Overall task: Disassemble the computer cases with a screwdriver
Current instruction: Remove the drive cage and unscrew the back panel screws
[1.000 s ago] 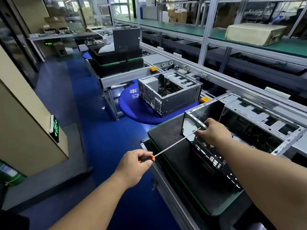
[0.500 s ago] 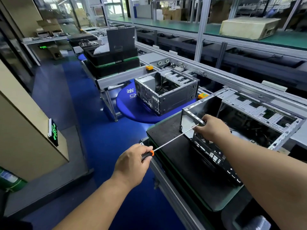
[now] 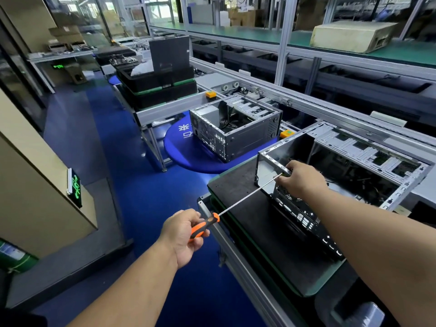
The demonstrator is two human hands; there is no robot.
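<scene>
An open metal computer case lies on its side on a black mat, rear panel facing me. My left hand grips the orange-and-black handle of a long screwdriver. Its thin shaft runs up and right to the case's upper rear edge. My right hand holds that rear edge where the tip meets it; the tip itself is hidden by the fingers. A second open case sits further back on a round blue platform.
The mat lies on an aluminium conveyor frame whose edge runs toward me. Black trays are stacked on a bench behind. A shelf rack with a beige box stands at right. Blue floor stretches left beside a tan cabinet.
My left hand has loosened round the handle, so more orange shows. The screwdriver stays at the case's rear edge and my right hand stays there. The view shifted slightly.
</scene>
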